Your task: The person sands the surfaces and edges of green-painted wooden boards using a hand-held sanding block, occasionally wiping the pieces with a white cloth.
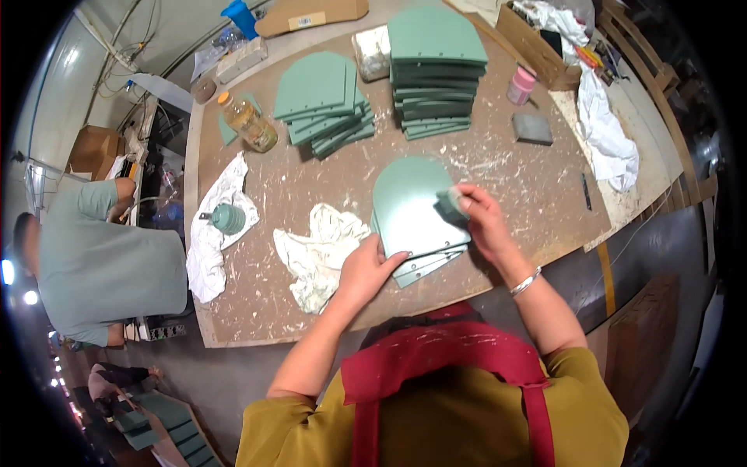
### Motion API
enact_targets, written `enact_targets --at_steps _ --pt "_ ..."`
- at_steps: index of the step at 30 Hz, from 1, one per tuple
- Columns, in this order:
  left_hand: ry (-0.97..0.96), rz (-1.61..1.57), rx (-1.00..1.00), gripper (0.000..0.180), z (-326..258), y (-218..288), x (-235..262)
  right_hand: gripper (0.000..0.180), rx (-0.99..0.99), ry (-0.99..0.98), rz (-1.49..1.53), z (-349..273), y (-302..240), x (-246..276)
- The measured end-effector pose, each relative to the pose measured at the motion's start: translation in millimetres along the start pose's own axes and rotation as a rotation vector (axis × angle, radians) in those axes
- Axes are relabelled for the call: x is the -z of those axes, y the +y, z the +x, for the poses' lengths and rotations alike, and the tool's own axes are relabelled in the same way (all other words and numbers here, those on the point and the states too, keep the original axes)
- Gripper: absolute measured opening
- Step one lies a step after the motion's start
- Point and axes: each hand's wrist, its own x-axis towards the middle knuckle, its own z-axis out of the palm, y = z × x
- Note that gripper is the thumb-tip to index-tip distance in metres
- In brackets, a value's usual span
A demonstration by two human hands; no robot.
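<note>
Nearest the lens, both hands work over a short pile of sage-green arched flat panels (412, 210) lying at the near edge of the brown paint-flecked table (257, 311). At about seven o'clock of the pile, the left hand (366, 268) lies flat with fingers spread, pressing on the lower left corner of the top panel and gripping nothing. At three o'clock, the right hand (482, 218) is closed around a small grey-green sanding pad (453, 202) held against the panel's right edge; a silver bangle (525, 282) sits on that wrist.

These panels look stiff, thin and fairly light, with a smooth painted face that would likely slide on the one beneath, so a flat palm near a corner seems the sound way to steady one. For lifting, the straight bottom edge or the long sides look best, clear of the row of small holes.

Just beside the left hand, at nine o'clock, lies a crumpled white rag (319, 253). Farther out at ten o'clock, a green round lidded tin (228, 219) rests on a second white cloth (214, 233). At twelve o'clock stand two more stacks of green panels, a fanned one (323, 105) and a taller one (436, 70), with an amber plastic bottle (247, 122) at eleven o'clock. At one o'clock sit a pink small bottle (521, 84) and a grey block (533, 128). A person in a green shirt (109, 257) crouches well apart at nine o'clock.
</note>
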Motion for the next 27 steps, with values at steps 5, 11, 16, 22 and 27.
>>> enact_targets --at_steps 5,11,16,22,27 --pt "-0.079 -0.592 0.195 0.024 9.6 -31.3 3.2 0.031 -0.050 -0.018 0.094 -2.6 -6.5 -7.8" --pt "0.094 -0.978 0.083 0.022 32.4 -7.1 47.8 0.032 0.110 0.105 0.259 -15.9 -38.5 15.2" --pt "0.210 -0.639 -0.177 0.024 30.7 28.8 67.2 0.034 0.116 0.176 0.332 -28.3 -50.0 31.4" --pt "0.382 0.462 -1.120 0.030 10.8 45.5 16.1 0.033 0.128 0.221 0.279 -31.6 -45.4 42.2" --pt "0.104 0.513 -0.941 0.042 -2.2 13.9 -14.5 0.030 0.014 0.273 -0.194 -25.9 -49.1 17.4"
